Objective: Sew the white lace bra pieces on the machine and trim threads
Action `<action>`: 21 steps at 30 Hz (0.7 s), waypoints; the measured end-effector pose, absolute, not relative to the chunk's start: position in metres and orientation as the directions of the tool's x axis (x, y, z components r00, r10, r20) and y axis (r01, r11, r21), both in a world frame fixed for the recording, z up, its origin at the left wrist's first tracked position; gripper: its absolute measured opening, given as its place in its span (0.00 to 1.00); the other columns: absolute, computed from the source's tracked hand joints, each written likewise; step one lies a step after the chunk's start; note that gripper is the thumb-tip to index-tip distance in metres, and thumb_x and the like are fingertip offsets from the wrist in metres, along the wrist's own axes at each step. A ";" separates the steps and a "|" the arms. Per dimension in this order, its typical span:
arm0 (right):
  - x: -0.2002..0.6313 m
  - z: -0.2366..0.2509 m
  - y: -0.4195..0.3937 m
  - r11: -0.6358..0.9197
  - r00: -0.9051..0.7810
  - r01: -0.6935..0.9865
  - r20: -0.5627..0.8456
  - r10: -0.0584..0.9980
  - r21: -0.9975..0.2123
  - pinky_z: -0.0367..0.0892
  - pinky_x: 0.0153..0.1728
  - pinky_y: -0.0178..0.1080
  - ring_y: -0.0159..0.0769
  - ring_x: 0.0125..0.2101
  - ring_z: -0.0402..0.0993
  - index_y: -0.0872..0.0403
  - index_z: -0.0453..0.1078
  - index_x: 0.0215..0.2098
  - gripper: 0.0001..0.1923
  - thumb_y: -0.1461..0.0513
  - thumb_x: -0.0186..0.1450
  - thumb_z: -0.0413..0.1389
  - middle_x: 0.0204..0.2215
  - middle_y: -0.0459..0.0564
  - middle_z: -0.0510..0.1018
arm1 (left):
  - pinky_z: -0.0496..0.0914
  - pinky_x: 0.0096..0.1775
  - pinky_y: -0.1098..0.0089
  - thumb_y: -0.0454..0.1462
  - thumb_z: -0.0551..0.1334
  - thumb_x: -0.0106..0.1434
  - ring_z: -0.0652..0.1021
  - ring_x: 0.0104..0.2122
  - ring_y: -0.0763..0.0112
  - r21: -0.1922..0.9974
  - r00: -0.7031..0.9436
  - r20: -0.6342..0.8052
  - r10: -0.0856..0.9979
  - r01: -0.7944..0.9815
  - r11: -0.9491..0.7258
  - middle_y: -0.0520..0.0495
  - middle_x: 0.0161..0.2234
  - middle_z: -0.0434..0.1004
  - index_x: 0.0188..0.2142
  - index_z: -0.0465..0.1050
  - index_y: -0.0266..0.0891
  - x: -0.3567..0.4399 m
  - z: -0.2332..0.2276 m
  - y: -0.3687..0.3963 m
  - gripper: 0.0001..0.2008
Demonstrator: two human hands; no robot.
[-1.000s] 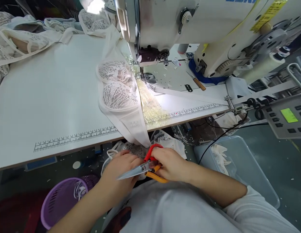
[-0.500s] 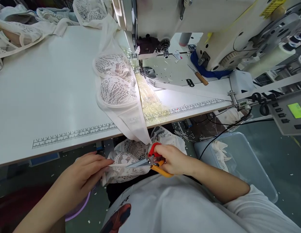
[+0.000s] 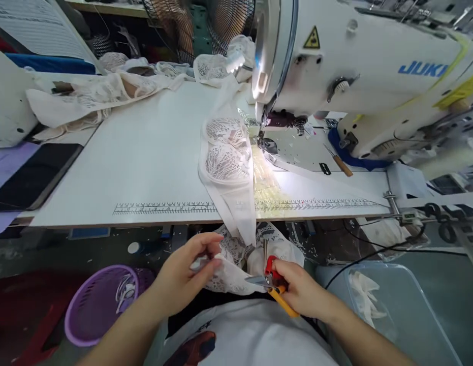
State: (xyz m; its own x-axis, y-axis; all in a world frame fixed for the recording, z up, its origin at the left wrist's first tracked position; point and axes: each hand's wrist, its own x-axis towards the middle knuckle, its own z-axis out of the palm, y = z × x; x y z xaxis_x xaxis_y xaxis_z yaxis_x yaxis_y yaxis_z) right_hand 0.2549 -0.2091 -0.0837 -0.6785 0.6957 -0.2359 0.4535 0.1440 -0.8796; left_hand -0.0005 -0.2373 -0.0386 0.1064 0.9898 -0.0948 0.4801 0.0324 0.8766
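Observation:
My left hand [image 3: 192, 272] pinches the edge of a white lace bra [image 3: 236, 278] that lies in my lap, below the table edge. In my right hand [image 3: 297, 287] is a pair of scissors [image 3: 275, 284] with one red and one orange handle. Their blades are spread and point left, one lying over the lace and the other pointing up. Another white lace bra [image 3: 226, 162] lies on the table left of the needle, its lower end hanging over the front edge toward my lap.
A sewing machine [image 3: 350, 66] stands over the right of the white table [image 3: 152, 152]. Near it lie a wooden-handled awl [image 3: 341, 163] and a black blade [image 3: 325, 169]. More bras [image 3: 106, 94] are at the back left. Below are a purple basket [image 3: 99, 305] and a clear bin [image 3: 415, 300].
My view has tilted up and left. My left hand has shifted its hold along the bra and bent its fingers. The scissors have gone from nearly closed to wide apart.

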 end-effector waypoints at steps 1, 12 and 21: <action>0.257 -0.082 -0.208 0.161 -0.666 0.474 -0.233 0.708 -0.866 0.56 0.21 0.30 0.29 0.22 0.58 0.53 0.56 0.24 0.08 0.71 0.51 0.51 0.21 0.42 0.64 | 0.72 0.32 0.73 0.36 0.54 0.60 0.76 0.33 0.70 0.868 0.126 -0.034 0.991 0.496 -0.034 0.50 0.32 0.72 0.47 0.62 0.44 0.007 -0.038 -0.237 0.14; 0.239 -0.040 -0.187 0.028 -0.520 0.145 -0.052 0.853 -0.989 0.62 0.25 0.34 0.30 0.25 0.61 0.53 0.60 0.29 0.12 0.57 0.54 0.59 0.29 0.47 0.69 | 0.68 0.30 0.75 0.32 0.51 0.62 0.74 0.28 0.74 0.791 0.356 0.236 0.904 0.470 -0.392 0.52 0.30 0.72 0.52 0.56 0.44 0.059 -0.044 -0.220 0.18; 0.230 -0.049 -0.189 0.124 -0.377 0.059 0.093 0.921 -0.991 0.60 0.26 0.35 0.30 0.25 0.59 0.52 0.60 0.28 0.12 0.59 0.54 0.60 0.25 0.43 0.63 | 0.68 0.32 0.70 0.36 0.57 0.58 0.74 0.30 0.68 0.815 0.203 0.186 0.961 0.514 -0.267 0.49 0.29 0.74 0.35 0.69 0.40 0.072 -0.046 -0.219 0.06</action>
